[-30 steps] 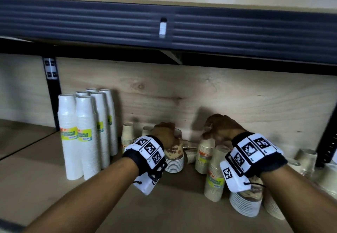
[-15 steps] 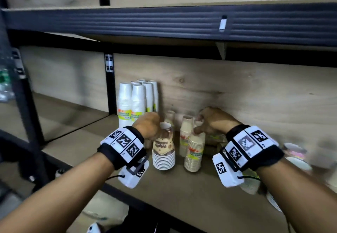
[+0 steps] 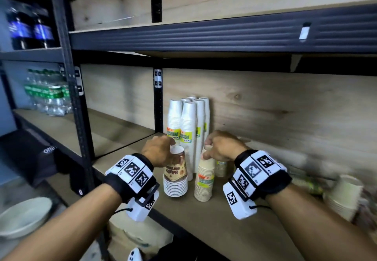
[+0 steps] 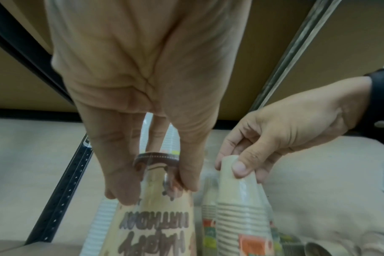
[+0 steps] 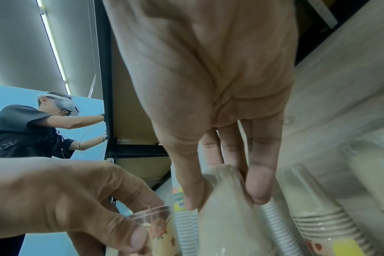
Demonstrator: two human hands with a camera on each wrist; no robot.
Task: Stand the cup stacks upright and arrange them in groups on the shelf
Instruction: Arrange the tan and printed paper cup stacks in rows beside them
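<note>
My left hand [image 3: 158, 151] grips the top of a brown printed cup stack [image 3: 175, 175] that stands upright on the wooden shelf [image 3: 214, 220]; the left wrist view shows fingers and thumb pinching this printed stack [image 4: 156, 216]. My right hand [image 3: 220, 145] pinches the top of a beige cup stack [image 3: 205, 181], also upright, just right of the printed one; the right wrist view shows the beige stack [image 5: 226, 216] between thumb and fingers. Tall white cup stacks [image 3: 188, 126] stand grouped right behind both. Another beige stack [image 3: 221, 168] stands behind my right hand.
Blurred beige cup stacks [image 3: 342, 195] lie at the far right of the shelf. A black upright post [image 3: 158, 101] stands left of the white stacks. Water bottles [image 3: 49, 95] fill the left bay. A second person [image 5: 33, 124] works at the shelving's end.
Both hands have carried their cup stacks leftward along the shelf, up against the tall white stacks. The head view has swung left, bringing the neighbouring bay into sight.
</note>
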